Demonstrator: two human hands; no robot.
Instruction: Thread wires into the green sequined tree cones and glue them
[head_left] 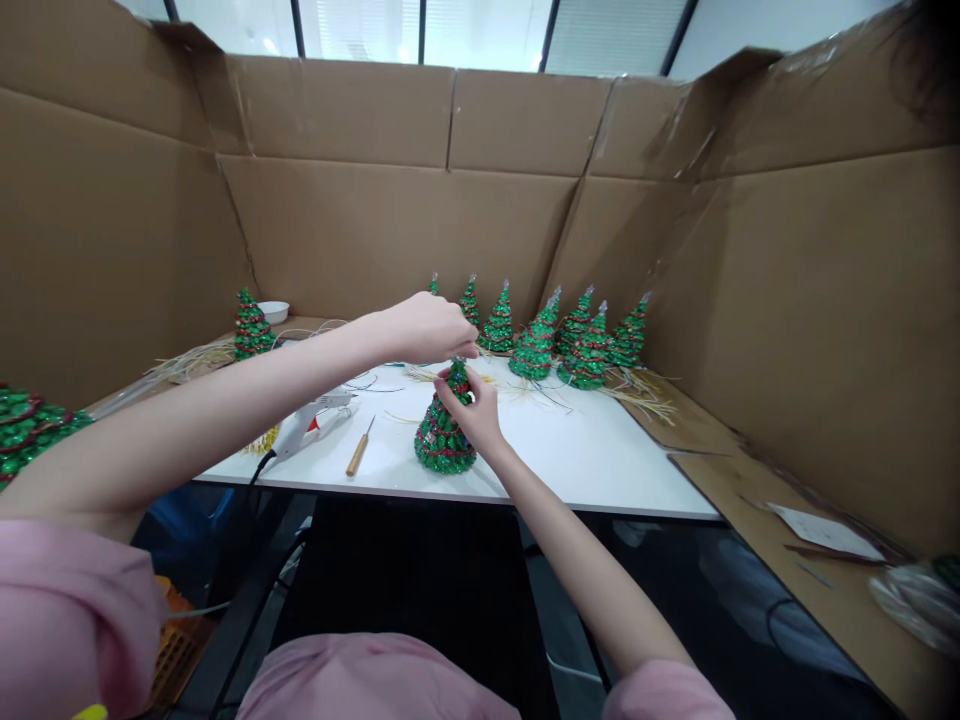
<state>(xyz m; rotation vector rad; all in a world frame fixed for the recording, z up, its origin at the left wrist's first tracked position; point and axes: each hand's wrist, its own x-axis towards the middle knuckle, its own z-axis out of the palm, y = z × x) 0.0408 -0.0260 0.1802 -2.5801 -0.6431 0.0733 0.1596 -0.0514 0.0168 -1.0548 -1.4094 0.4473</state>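
Observation:
A small green beaded Christmas tree (pixel 442 440) with red garland stands upright near the front edge of the white table (pixel 540 470). My right hand (pixel 480 412) grips it just below the tip, thumb and fingers curved round the narrow top. Directly above the tip is my left hand (pixel 435 328), closed with its fingertips pointing down; what they pinch, if anything, is hidden. To the left of the tree lies an awl (pixel 358 455) with a wooden handle. Farther left is a white hot glue gun (pixel 300 428) with a red trigger, partly behind my left forearm.
Several finished-looking trees (pixel 534 345) stand along the back, among loose yellowish strands (pixel 645 395). Another tree (pixel 251 328) and a white bowl (pixel 274 311) are at the back left. Tall cardboard walls (pixel 360 230) enclose the table. A paper sheet (pixel 825 530) lies at right.

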